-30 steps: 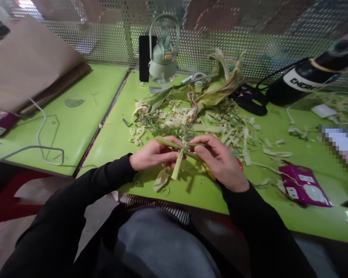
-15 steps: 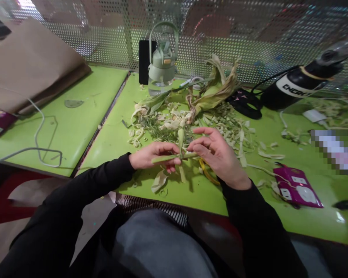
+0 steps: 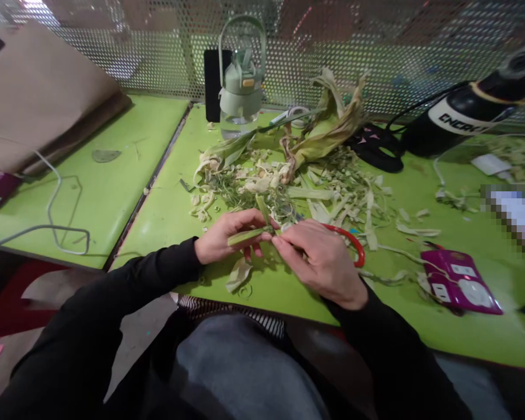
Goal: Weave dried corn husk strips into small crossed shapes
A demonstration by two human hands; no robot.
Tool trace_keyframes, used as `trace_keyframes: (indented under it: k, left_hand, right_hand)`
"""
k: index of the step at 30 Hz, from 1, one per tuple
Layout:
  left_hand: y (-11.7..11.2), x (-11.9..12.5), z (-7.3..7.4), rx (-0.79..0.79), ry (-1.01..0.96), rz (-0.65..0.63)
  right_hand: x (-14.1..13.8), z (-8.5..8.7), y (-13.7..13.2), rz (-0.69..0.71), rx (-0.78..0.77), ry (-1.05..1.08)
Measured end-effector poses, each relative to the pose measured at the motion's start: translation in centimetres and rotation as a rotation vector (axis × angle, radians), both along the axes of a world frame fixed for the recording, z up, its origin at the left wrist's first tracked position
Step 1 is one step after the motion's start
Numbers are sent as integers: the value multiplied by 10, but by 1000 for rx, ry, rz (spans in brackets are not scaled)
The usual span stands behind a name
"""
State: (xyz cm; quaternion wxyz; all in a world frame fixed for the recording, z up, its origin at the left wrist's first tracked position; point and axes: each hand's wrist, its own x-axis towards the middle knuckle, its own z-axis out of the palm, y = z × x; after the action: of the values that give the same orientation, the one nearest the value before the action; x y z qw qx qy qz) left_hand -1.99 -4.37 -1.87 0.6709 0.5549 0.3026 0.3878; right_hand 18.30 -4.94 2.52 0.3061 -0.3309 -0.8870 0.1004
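Observation:
Folded corn husk strips [image 3: 245, 237], crossed at a small knot-like centre, are held just above the green table near its front edge. My left hand [image 3: 221, 236] grips them from the left, thumb and fingers closed around the crossing, with one strip sticking out over the palm and another pointing up. From the right, my right hand [image 3: 321, 256] closes its thumb and fingertips on the crossing; its fingers hide the strip there. A red loop-shaped handle [image 3: 357, 249] lies beside the right hand, partly covered by it. Below the left fingers lies a loose husk piece [image 3: 238, 274].
Behind the hands spreads a heap of husk scraps [image 3: 262, 181] with a larger dried corn husk [image 3: 321, 143]. A water bottle [image 3: 241, 93] and a dark phone [image 3: 212, 84] stand at the mesh divider. Right are a black bottle [image 3: 441, 125] and a purple power strip [image 3: 461, 280].
My right hand has moved in to the left, its spread fingers closing on the husk crossing. The red loop has come into view beside it. My left hand keeps its grip.

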Motion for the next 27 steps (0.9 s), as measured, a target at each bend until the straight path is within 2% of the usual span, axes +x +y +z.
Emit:
trace_keyframes:
  k: [4,8,11,13,16,19,21,22,25,27]
  left_hand:
    - [-2,1,8,-102,-90,-30]
    - [-2,-2,14,-179,-97,-67]
    - [-1,-2,13,-167,-99,-83]
    - [-1,-1,11,-160,-90,-77]
    - [-2,1,9,-147,-59,-69]
    - [-4,2,6,-87,23,-51]
    - [-6,0,2,55,136,6]
    - [-6,-1,0,169,212,47]
    - [-7,-4,-4,554,429,165]
    - [-6,-6,-5,667,499,188]
  right_hand:
    - [6,1,3,5,-3,41]
    - [12,-1,10,18,180,-50]
    - [12,0,11,-16,411,-123]
    - [10,2,8,-61,510,-144]
    - [7,2,4,-98,557,-179]
    - [4,-2,1,-77,554,-224]
    - [0,-6,-1,-80,471,-228]
    - [-1,-7,-2,-91,372,-201]
    - [-4,-4,-4,-113,-154,-37]
    - [-3,-1,-3,-96,-497,52]
